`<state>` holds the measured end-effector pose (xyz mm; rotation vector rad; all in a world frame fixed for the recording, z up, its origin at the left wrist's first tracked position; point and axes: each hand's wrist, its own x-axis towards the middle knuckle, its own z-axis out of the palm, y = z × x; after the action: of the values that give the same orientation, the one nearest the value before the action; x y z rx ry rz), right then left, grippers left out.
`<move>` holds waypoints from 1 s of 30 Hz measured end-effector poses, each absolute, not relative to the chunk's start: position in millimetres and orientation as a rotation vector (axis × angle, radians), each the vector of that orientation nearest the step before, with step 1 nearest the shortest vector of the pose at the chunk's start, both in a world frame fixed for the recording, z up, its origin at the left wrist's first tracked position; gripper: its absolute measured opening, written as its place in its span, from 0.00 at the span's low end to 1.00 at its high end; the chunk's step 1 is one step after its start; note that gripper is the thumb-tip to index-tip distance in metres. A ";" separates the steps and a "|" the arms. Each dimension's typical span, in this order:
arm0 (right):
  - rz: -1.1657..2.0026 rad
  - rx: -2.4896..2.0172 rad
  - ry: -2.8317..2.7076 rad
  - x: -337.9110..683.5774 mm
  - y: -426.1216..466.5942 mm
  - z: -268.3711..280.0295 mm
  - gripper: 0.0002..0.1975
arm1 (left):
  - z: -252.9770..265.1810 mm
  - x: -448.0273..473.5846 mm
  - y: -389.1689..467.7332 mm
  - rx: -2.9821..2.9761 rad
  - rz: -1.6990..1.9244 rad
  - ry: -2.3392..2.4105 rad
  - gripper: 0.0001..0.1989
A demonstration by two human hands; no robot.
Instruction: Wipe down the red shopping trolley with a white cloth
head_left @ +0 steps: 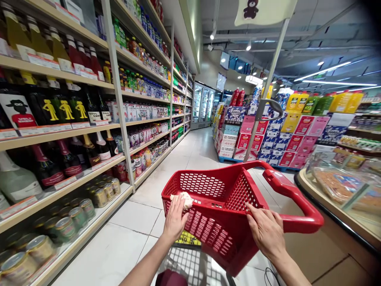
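Note:
A red plastic shopping cart (208, 174) with a perforated basket stands in front of me, its curved handle at the right. Pressed against the basket's left near rim is a crumpled whitish cloth (186, 200), partly covered by my left hand (176, 217), whose fingers are closed over it. My right hand (266, 229) grips the basket's near rim by the handle end, fingers curled over the edge. Inside, the visible part of the basket shows only bare red walls and floor. Below it a grey lower grid (190, 264) and a yellow panel (188, 238) show.
Shelves (127, 155) of bottles and cans line the left side. A round-edged display counter (306, 182) with packaged food stands close on the right. Stacked drink cartons (279, 139) rise ahead beside a pole. A tiled aisle (193, 147) leads to glass-door coolers (202, 104).

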<state>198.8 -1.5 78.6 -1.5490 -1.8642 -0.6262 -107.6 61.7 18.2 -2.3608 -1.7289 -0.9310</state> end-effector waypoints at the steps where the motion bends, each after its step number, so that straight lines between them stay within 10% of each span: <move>1: -0.624 -1.554 -1.860 199.1 -2.0 78.4 0.21 | 14.5 -104.0 59.2 -2.360 -0.911 -1.734 0.23; 30: -0.583 -1.423 -1.850 211.5 -1.0 76.4 0.16 | 27.4 -61.5 78.0 -2.368 -1.138 -1.348 0.10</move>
<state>211.5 -1.0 76.4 -1.4231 -1.8499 -0.5827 -61.5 78.0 27.4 -2.3682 -1.3480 -1.1378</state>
